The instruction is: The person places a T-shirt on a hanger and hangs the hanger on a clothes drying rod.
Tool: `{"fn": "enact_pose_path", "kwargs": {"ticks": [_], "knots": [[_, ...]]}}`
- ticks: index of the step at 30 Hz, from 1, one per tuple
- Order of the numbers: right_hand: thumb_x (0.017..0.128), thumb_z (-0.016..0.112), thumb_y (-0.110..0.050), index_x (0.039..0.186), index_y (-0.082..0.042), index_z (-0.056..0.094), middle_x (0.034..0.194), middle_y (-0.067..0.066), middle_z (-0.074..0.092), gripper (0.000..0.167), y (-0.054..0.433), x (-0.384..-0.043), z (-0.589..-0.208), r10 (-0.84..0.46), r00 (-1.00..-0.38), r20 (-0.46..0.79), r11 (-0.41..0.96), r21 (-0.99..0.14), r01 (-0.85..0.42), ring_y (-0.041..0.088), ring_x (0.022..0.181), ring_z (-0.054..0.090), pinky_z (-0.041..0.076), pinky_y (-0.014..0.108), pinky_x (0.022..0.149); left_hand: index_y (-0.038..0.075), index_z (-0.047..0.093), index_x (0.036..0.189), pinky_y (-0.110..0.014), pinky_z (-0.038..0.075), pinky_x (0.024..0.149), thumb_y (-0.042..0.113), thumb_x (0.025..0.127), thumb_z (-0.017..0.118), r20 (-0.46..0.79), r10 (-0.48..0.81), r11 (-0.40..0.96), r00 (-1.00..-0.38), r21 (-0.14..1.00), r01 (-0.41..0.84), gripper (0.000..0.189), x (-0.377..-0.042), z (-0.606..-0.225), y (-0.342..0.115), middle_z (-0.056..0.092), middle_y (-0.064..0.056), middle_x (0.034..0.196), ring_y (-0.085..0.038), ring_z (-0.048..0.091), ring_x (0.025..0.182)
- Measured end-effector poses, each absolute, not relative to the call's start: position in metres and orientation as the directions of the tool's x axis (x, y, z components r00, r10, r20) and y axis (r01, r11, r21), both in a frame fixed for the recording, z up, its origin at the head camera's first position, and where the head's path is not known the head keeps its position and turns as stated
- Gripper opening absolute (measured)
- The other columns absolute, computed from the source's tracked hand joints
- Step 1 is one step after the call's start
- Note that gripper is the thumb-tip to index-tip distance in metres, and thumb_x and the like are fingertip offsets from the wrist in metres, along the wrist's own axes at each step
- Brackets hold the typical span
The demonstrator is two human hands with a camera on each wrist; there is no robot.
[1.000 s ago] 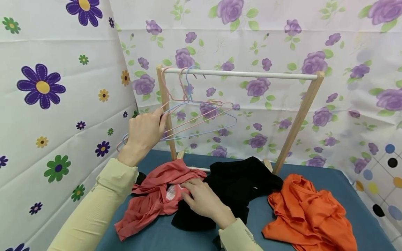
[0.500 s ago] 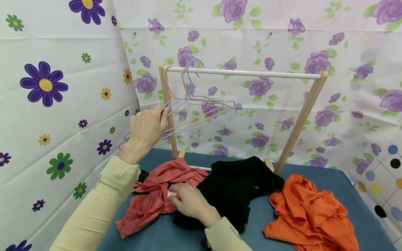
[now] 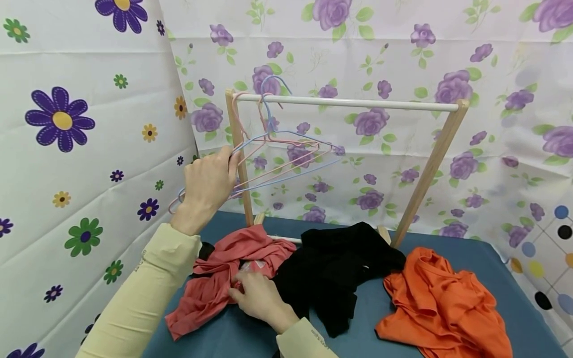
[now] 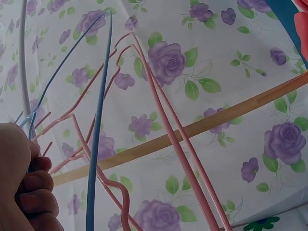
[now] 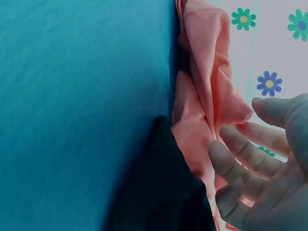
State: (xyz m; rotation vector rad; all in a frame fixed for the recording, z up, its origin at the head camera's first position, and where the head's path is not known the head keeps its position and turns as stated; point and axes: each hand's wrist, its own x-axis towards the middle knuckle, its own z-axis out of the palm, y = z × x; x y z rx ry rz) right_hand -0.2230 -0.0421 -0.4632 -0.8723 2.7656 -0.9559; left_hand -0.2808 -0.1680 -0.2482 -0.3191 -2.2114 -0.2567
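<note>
My left hand (image 3: 208, 184) grips a blue wire clothes hanger (image 4: 98, 115) by its left shoulder. The hook of this hanger stands above the white rail of the clothes rack (image 3: 358, 103). Two pink clothes hangers (image 4: 168, 125) hang from the rail behind it, at its left end. Down on the table, my right hand (image 3: 259, 298) reaches over a crumpled pink garment (image 3: 210, 293), with spread, loosely bent fingers at the cloth in the right wrist view. Right beside that hand lies a black garment (image 3: 335, 258).
An orange garment (image 3: 443, 298) lies bunched at the right of the blue table (image 3: 367, 318). The rack's wooden posts (image 3: 429, 174) rise at the back, close to the flower-printed curtain (image 3: 349, 59). Another flowered sheet (image 3: 89, 189) walls off the left side.
The blue hanger has risen, its hook lifting from the rail to above it. My right hand has slid left across the pink garment, away from the black one.
</note>
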Motion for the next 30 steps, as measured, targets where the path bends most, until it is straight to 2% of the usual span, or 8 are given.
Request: {"fn": "enact_pose_path", "kwargs": {"ticks": [5, 7, 13, 16, 24, 30], "knots": [[0.098, 0.062, -0.034, 0.119, -0.023, 0.068, 0.065, -0.011, 0.050, 0.025, -0.047, -0.219, -0.467, -0.527, -0.846, 0.086, 0.641, -0.613, -0.461, 0.005, 0.050, 0.048, 0.038, 0.025, 0.045, 0.009, 0.051, 0.076, -0.038, 0.028, 0.040, 0.031, 0.104, 0.048, 0.792, 0.126, 0.943, -0.598, 0.092, 0.320, 0.036, -0.279, -0.249, -0.169, 0.042, -0.005, 0.051, -0.026, 0.042, 0.041], [0.098, 0.062, -0.033, 0.117, -0.023, 0.069, 0.065, -0.011, 0.050, 0.023, -0.048, -0.218, -0.469, -0.532, -0.843, 0.080, 0.634, -0.622, -0.459, 0.005, 0.050, 0.048, 0.038, 0.024, 0.045, 0.009, 0.052, 0.078, -0.038, 0.028, 0.040, 0.031, 0.104, 0.048, 0.796, 0.122, 0.942, -0.593, 0.096, 0.323, 0.034, -0.279, -0.250, -0.169, 0.042, -0.005, 0.051, -0.026, 0.042, 0.041], [0.097, 0.063, -0.027, 0.097, -0.023, 0.070, 0.063, -0.009, 0.052, 0.008, -0.051, -0.216, -0.472, -0.555, -0.830, 0.052, 0.602, -0.664, -0.443, 0.006, 0.049, 0.048, 0.038, 0.024, 0.046, 0.009, 0.054, 0.079, -0.038, 0.028, 0.039, 0.029, 0.103, 0.051, 0.826, 0.111, 0.931, -0.553, 0.108, 0.347, 0.032, -0.279, -0.255, -0.171, 0.042, -0.004, 0.050, -0.026, 0.043, 0.040], [0.098, 0.062, -0.024, 0.089, -0.023, 0.068, 0.062, -0.009, 0.051, 0.010, -0.051, -0.215, -0.473, -0.553, -0.831, 0.056, 0.590, -0.678, -0.439, 0.006, 0.050, 0.048, 0.038, 0.024, 0.047, 0.009, 0.051, 0.076, -0.037, 0.027, 0.039, 0.029, 0.103, 0.051, 0.840, 0.104, 0.925, -0.533, 0.116, 0.362, 0.034, -0.278, -0.258, -0.172, 0.041, -0.004, 0.050, -0.026, 0.041, 0.039], [0.099, 0.060, -0.023, 0.092, -0.024, 0.067, 0.063, -0.009, 0.052, 0.010, -0.048, -0.212, -0.471, -0.518, -0.853, 0.066, 0.566, -0.721, -0.400, 0.007, 0.050, 0.049, 0.038, 0.024, 0.047, 0.010, 0.047, 0.074, -0.034, 0.021, 0.038, 0.032, 0.105, 0.047, 0.857, 0.104, 0.916, -0.504, 0.114, 0.384, 0.037, -0.272, -0.267, -0.174, 0.034, -0.001, 0.049, -0.021, 0.033, 0.037], [0.099, 0.059, -0.022, 0.086, -0.023, 0.066, 0.059, -0.008, 0.052, 0.015, -0.041, -0.212, -0.468, -0.494, -0.864, 0.098, 0.523, -0.760, -0.386, 0.008, 0.047, 0.048, 0.037, 0.024, 0.045, 0.010, 0.047, 0.072, -0.034, 0.020, 0.038, 0.032, 0.105, 0.047, 0.878, 0.088, 0.910, -0.470, 0.121, 0.396, 0.040, -0.267, -0.278, -0.174, 0.033, 0.001, 0.049, -0.019, 0.031, 0.037]]}}
